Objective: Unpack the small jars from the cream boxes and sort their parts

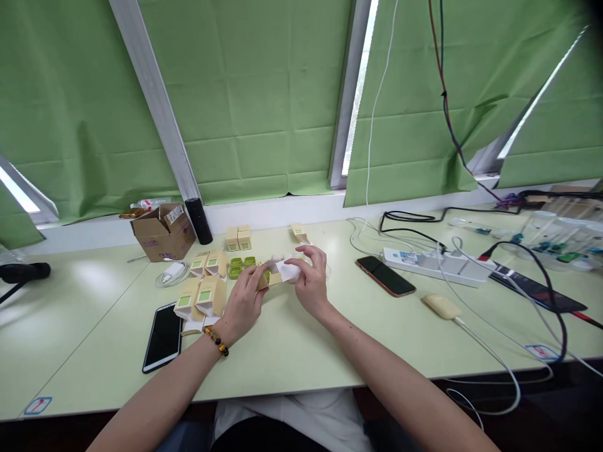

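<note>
My left hand (243, 301) is closed around a small tan cardboard box (264, 280) with its flaps standing open, just above the table. At the box's open side, my right hand (311, 282) has its fingers bent around a white piece of paper (288, 270); whether this is a loose sheet or a flap is unclear. Behind my left hand sit several small green containers (235, 269). To the left stand open tan boxes (210, 295) with green labels, and more such boxes (215, 262) behind them. Another opened box (299, 234) lies beyond my right hand.
Two closed boxes (238, 238) stand near the wall. At the left are a brown carton (164, 232), a black cylinder (198, 221), a white charger (173, 271) and a phone (162, 337). A second phone (385, 275), a power strip (438, 263), a mouse (441, 306) and cables crowd the right.
</note>
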Motion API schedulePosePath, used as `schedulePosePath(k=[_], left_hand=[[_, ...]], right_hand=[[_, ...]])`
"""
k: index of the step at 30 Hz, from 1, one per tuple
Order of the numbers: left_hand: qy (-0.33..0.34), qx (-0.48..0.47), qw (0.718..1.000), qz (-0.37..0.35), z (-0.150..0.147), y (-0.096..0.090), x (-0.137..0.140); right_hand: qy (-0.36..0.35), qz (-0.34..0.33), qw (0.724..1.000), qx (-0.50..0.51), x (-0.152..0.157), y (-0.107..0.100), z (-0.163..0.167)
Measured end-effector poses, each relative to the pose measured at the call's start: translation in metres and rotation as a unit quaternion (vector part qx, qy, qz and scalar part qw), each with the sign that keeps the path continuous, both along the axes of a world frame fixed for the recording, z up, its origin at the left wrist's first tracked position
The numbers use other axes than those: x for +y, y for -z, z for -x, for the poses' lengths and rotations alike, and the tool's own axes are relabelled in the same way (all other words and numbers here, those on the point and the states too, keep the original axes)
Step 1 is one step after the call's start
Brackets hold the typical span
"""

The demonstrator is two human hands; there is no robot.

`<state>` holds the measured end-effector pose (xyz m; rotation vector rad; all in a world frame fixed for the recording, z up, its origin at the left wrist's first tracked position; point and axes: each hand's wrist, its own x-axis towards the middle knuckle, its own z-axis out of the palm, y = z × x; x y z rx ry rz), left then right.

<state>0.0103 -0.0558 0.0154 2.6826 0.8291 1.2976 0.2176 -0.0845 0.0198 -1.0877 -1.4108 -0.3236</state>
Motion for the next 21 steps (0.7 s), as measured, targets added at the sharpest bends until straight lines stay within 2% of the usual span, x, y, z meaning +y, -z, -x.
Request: schedulePosePath(k=[4, 7, 11, 16, 21], left_hand=[[-0.003, 0.001, 1.0, -0.008, 0.0005, 0.0015, 0.001], [-0.012, -0.003, 1.0, -0.02, 0.0004, 0.003, 0.0028], [-0.022, -0.014, 1.0, -0.009, -0.0001, 0.0034, 0.0034], [-0.039, -0.021, 0.999, -0.004, 0.0007, 0.0036, 0.0032], [-0.042, -0.015, 0.999, -0.024, 0.002, 0.0045, 0.0054]], right_hand=[[-0.046, 0.013, 0.996, -0.071, -0.0016, 0.0028, 0.0037], [-0.068, 0.028, 0.995, -0.065, -0.0029, 0.0039, 0.0049], [-0.078, 0.014, 0.996, -0.045, -0.0039, 0.0043, 0.0034], [-0.116, 0.022, 0.988, -0.103, -0.0052, 0.0063, 0.0053], [-0.102, 0.001, 0.989, -0.104, -0.0093, 0.0024, 0.007]])
